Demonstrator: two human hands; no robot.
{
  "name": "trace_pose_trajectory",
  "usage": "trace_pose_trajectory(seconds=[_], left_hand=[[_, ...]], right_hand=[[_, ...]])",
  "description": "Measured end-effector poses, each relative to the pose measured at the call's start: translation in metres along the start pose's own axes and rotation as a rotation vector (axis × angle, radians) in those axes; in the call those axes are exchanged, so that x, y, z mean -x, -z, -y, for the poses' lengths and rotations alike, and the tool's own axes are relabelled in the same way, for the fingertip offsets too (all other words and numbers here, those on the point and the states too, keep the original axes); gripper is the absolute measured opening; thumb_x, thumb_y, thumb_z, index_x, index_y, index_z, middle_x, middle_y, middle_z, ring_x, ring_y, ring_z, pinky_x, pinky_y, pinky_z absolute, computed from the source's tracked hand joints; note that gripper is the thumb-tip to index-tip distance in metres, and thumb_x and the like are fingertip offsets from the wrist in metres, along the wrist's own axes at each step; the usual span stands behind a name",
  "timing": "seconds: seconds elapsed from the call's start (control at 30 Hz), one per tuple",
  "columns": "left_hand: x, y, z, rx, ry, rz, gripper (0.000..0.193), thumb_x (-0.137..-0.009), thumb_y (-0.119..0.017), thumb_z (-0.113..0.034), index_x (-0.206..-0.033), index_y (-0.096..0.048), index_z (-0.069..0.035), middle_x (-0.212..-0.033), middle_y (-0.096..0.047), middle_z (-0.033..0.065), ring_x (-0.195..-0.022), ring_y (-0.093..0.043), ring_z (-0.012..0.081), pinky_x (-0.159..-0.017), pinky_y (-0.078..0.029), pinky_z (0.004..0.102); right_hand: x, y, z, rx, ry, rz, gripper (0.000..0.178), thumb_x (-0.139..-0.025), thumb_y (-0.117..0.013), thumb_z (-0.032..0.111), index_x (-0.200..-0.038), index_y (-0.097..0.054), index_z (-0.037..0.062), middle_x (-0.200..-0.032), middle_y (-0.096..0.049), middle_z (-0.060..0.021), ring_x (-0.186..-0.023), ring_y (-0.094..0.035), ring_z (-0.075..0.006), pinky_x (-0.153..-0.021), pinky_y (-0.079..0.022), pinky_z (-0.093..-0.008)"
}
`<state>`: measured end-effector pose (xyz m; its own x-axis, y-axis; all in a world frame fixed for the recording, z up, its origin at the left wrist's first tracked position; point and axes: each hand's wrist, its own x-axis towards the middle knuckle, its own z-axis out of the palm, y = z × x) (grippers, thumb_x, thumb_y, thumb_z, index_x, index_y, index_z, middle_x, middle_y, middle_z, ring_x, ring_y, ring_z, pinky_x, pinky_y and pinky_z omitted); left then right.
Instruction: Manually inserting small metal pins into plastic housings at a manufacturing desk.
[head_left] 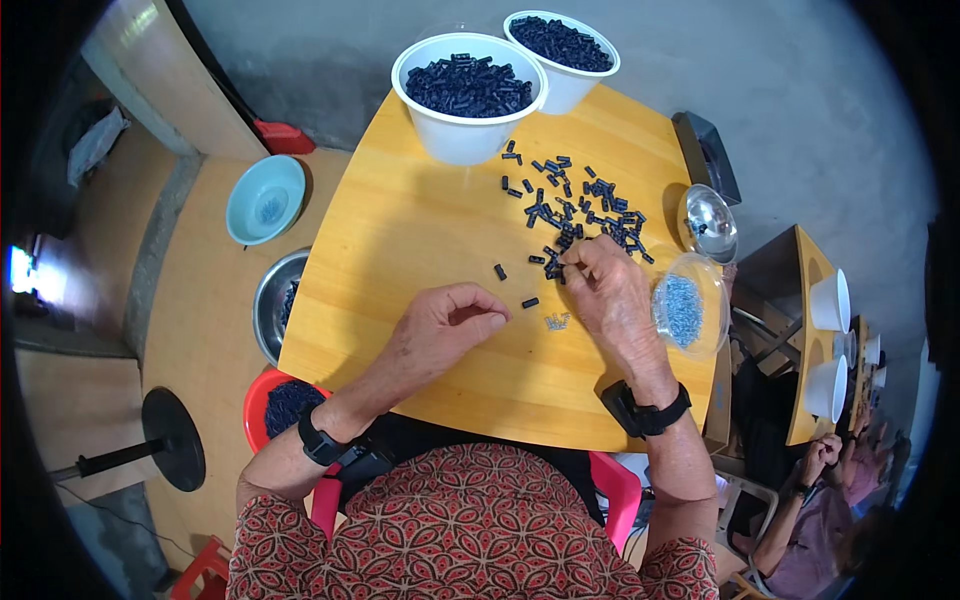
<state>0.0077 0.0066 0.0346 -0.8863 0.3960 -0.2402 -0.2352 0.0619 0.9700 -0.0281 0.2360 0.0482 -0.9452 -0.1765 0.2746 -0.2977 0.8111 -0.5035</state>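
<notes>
Small black cylindrical pieces (605, 205) lie loosely scattered over the yellow wooden table (400, 220). My right hand (615, 300) reaches the near edge of this scatter, its thumb and fingers pinched together; whatever is between the fingertips is too small to make out. To the left, my left hand (445, 328) hovers low over the table with thumb and forefinger brought together, and I cannot see what they hold. Two single black pieces lie close to its fingertips. Between my hands rests a little group of clear small parts (557, 322).
Two white buckets (465, 140) full of black pieces stand at the far edge. A clear tub (680, 308) of light-blue bits sits right of my right hand. A metal bowl (710, 225) is at the right edge. Basins, including a red one (255, 410), stand left. Other people sit far right.
</notes>
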Motion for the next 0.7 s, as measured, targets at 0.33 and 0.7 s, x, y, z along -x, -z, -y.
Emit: trace_pose_trajectory(seconds=[0.33, 0.7], left_hand=[[-0.004, 0.003, 0.008, 0.051, -0.024, 0.007, 0.016, -0.094, -0.062, -0.013, -0.101, -0.067, 0.000, -0.094, -0.066, -0.0005, -0.091, -0.058, 0.0062, -0.084, -0.047, 0.0225], [-0.009, 0.002, 0.004, 0.055, -0.026, 0.009, 0.015, -0.093, -0.062, -0.013, -0.100, -0.067, 0.000, -0.094, -0.066, -0.0003, -0.092, -0.059, 0.0066, -0.085, -0.047, 0.0226]], right_hand=[[-0.004, -0.016, 0.006, 0.197, 0.066, -0.002, 0.021, -0.072, -0.073, 0.014, -0.087, -0.064, 0.0030, -0.079, -0.060, -0.0130, -0.076, -0.061, -0.0320, -0.066, -0.050, -0.0428], [-0.008, -0.020, 0.002, 0.181, 0.203, 0.010, 0.019, -0.073, -0.069, 0.007, -0.091, -0.063, 0.0036, -0.079, -0.055, -0.0121, -0.079, -0.059, -0.0310, -0.067, -0.048, -0.0427]])
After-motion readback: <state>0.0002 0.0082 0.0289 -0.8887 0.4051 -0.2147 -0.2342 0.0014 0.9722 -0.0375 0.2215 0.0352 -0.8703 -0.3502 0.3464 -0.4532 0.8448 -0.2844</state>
